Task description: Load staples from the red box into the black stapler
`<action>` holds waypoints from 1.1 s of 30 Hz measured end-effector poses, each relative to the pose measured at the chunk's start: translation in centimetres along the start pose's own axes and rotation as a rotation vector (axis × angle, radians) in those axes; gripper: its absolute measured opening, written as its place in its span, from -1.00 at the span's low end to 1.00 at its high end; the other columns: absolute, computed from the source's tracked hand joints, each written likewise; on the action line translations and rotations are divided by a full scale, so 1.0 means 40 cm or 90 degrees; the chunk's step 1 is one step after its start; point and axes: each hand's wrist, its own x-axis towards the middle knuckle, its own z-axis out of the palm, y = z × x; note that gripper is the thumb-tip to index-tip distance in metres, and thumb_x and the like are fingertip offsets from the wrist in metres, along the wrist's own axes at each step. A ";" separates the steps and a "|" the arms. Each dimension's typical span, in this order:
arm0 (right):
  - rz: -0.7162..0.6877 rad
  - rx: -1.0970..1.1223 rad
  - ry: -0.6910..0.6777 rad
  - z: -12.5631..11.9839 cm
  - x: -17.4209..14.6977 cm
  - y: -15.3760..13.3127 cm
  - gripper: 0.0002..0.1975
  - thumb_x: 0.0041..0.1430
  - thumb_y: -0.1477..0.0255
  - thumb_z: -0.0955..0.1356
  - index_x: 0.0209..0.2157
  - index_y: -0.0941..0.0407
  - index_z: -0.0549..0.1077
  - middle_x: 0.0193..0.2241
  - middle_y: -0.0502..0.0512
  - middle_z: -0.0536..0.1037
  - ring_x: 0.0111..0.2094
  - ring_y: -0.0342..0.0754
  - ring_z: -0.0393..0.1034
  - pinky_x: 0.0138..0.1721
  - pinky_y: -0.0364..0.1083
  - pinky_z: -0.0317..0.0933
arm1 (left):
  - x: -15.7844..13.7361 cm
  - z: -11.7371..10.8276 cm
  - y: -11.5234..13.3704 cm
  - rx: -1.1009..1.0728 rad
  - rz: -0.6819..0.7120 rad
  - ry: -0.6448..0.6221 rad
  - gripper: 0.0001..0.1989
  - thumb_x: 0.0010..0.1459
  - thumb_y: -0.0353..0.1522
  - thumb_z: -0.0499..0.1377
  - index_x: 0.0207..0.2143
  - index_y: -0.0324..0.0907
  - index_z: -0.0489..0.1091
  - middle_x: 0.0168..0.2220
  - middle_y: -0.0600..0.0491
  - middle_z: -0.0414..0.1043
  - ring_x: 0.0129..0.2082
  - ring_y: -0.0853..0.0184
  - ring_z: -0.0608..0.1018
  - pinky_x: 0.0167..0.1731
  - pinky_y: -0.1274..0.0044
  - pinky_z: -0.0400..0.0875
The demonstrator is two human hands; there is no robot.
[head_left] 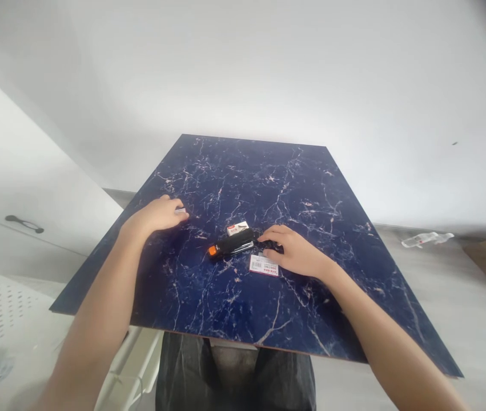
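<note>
Black stapler (237, 242) with an orange end lies slantwise on the blue marbled tabletop (243, 182), between the two hands I am watching. Just behind it sits a small white-and-red carton (237, 228). I see the right hand (294, 251) at the stapler's dark end, fingers parted and loosely bent, thumb at the edge of a flat printed box (264, 265); contact I cannot tell. Farther left, the left hand (155, 216) pinches a small pale object (180, 211), mostly hidden, between finger and thumb.
</note>
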 end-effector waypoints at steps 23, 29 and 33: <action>0.006 0.051 0.104 0.077 0.019 -0.028 -0.93 0.28 0.48 0.46 -0.22 0.07 0.51 -0.29 0.02 0.50 -0.33 -0.08 0.38 -0.27 -0.09 0.24 | -0.068 -0.012 0.143 -0.200 0.419 -0.327 -0.48 0.24 -0.03 0.28 0.17 -0.04 0.47 -0.10 -0.01 0.56 -0.20 0.24 0.57 -0.26 0.51 0.39; -0.006 0.067 0.087 0.065 0.020 -0.016 -0.86 0.30 0.47 0.45 -0.34 0.09 0.44 -0.33 -0.01 0.50 -0.36 -0.12 0.37 -0.29 -0.11 0.19 | -0.044 0.010 0.143 -0.234 0.425 -0.335 -0.59 0.17 -0.06 0.35 -0.02 -0.07 0.57 -0.29 0.07 0.51 -0.33 0.30 0.52 -0.36 0.54 0.31; -0.007 0.075 0.060 0.051 0.018 -0.015 -0.89 0.33 0.46 0.43 -0.31 0.09 0.45 -0.31 0.01 0.54 -0.34 -0.10 0.41 -0.28 -0.11 0.23 | -0.030 0.022 0.143 -0.253 0.429 -0.339 -0.65 0.13 -0.07 0.38 -0.12 -0.05 0.60 -0.30 0.09 0.52 -0.33 0.30 0.52 -0.35 0.53 0.29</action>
